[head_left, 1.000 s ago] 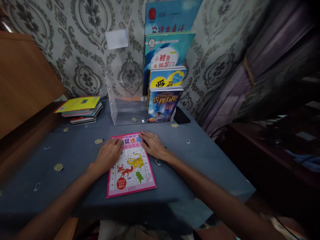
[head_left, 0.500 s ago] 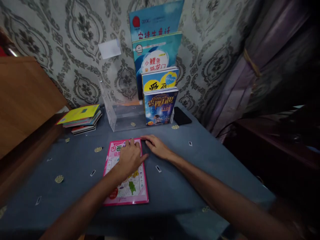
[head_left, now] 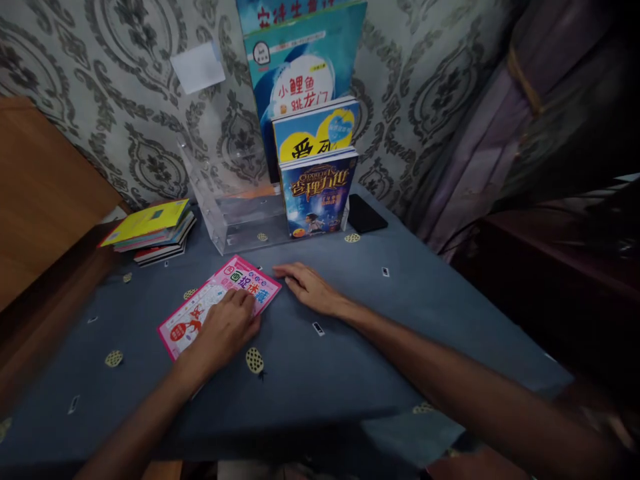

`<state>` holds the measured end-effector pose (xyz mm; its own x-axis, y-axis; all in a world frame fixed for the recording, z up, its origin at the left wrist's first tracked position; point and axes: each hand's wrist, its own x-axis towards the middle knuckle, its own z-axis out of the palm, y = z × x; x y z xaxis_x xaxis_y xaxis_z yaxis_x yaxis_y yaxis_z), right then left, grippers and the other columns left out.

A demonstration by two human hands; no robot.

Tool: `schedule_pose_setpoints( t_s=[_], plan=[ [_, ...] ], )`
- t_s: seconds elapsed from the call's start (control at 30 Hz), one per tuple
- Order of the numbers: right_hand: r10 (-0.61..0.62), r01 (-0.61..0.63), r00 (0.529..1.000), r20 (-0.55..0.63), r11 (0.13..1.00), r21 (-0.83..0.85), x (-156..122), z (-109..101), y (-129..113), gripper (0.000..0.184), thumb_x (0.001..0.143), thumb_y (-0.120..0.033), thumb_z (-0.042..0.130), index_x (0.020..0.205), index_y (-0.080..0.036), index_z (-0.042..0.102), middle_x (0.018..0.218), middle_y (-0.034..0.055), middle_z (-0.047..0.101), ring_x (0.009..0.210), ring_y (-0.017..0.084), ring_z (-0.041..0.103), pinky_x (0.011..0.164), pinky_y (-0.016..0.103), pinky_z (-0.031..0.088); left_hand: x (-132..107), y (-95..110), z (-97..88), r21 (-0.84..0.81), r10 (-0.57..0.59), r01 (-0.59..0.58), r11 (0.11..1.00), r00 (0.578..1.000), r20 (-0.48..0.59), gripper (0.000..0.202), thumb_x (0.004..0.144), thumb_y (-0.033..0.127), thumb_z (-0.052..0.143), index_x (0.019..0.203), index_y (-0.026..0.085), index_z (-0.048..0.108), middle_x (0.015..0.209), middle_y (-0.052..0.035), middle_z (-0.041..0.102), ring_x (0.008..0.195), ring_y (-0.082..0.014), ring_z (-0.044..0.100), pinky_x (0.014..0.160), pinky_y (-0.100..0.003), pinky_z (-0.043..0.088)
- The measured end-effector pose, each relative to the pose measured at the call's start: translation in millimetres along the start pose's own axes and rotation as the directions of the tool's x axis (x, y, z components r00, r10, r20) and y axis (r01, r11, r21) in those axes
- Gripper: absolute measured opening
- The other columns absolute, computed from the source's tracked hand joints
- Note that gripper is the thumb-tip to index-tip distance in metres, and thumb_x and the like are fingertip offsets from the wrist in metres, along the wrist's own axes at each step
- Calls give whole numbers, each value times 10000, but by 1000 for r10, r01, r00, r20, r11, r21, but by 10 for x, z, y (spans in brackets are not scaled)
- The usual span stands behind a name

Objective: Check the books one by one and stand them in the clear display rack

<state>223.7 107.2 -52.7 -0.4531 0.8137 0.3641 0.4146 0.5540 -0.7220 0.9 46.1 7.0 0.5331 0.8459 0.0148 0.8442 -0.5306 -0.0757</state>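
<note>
A pink picture book (head_left: 210,298) lies turned at an angle on the cloth-covered table (head_left: 360,373). My left hand (head_left: 227,327) is over its near long edge, fingers bent on the cover and thumb by the edge. How far the thumb goes under is hidden. My right hand (head_left: 313,290) rests on the table just right of the book's top corner, fingers stretched out and holding nothing. Behind the hands stands a clear acrylic book rack (head_left: 215,223), with a blue book (head_left: 320,197) at the front of its right side.
Taller books, among them a teal one (head_left: 305,60), stand behind in the rack. A small book stack (head_left: 150,227) with a yellow top lies left. A black phone-like slab (head_left: 367,213) is right of the rack. A wooden panel (head_left: 45,193) borders the left side.
The pink book has turned clockwise, its bottom end swinging left, with my left hand moving left and slightly down on it. My right hand stays nearly in place. The view has shifted slightly.
</note>
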Motion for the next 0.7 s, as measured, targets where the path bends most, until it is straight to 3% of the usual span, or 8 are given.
schedule_pose_setpoints(
  t_s=[0.2,0.37,0.7],
  plan=[
    [48,-48,999,2,997,64,10,-23,3,437,946,-149,440,1359,-215,567,1162,70,737,1129,222,636,1018,462,468,-22,-9,49,-90,6,-16,996,993,-116,188,958,227,488,887,174,654,892,-85,705,850,-232,659,775,-357,533],
    [123,-122,992,6,982,143,22,-50,-39,431,944,-146,439,1352,-203,567,1121,78,750,984,199,677,904,401,512,-32,-88,53,-229,-43,-3,973,980,-194,199,931,216,514,914,182,709,899,-73,742,811,-214,689,750,-333,530],
    [139,-136,990,1,970,201,21,-62,-75,442,918,-135,462,1348,-178,555,1051,65,769,723,140,628,752,313,495,-16,-163,-54,-403,-116,73,912,990,-85,305,963,325,459,944,192,732,902,-49,758,796,-200,681,742,-314,481]
  ],
)
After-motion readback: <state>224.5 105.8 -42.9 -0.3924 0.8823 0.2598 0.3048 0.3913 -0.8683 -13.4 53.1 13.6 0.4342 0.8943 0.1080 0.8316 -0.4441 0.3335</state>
